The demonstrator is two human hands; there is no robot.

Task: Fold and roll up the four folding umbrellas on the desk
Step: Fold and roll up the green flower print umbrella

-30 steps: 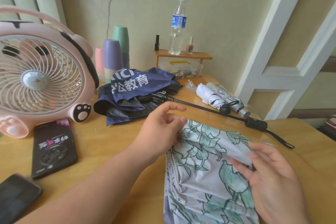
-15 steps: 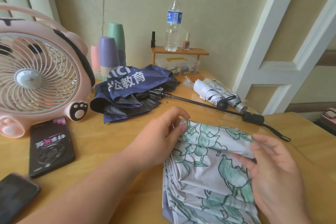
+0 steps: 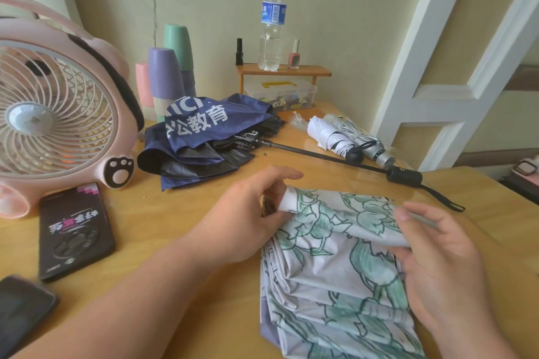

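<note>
**Floral umbrella** (image 3: 332, 265): white canopy printed with green flowers. It lies in loose pleats on the bench (image 3: 186, 213) between the two hands and runs off the lower edge of view. Its far edge is turned over into a roll spanning from one hand to the other.

**Left hand** (image 3: 245, 224): at the roll's left end, thumb and fingers curled, pinching the cloth.

**Right hand** (image 3: 440, 268): at the roll's right end, thumb on top and fingers curled beneath, pinching the fold.

**Navy umbrella** (image 3: 198, 131): beyond the left hand, canopy crumpled and unrolled, white lettering uppermost. Its thin dark shaft is extended across the bench just beyond both hands. It ends in a black handle (image 3: 404, 176) past the right hand, with the wrist strap lying loose.

**White rolled umbrella** (image 3: 326, 134) and **silver rolled umbrella** (image 3: 364, 141): side by side and touching, beyond the shaft.

**Pink fan** (image 3: 58, 114): upright, well to the left of the left hand.

**Patterned phone** (image 3: 74, 230): left of the left forearm, back uppermost.

**Dark phone** (image 3: 20, 309): nearer the person, at the left edge of view.

**Stacked cups** (image 3: 170, 73): behind the navy umbrella.

**Small wooden shelf** (image 3: 283, 70): against the wall, far beyond the hands.
- On it, a water bottle (image 3: 271, 20) stands between a black nail-polish bottle (image 3: 239, 51) and a pink nail-polish bottle (image 3: 294, 54).
- Beneath it sits a clear plastic box (image 3: 280, 93).
</note>
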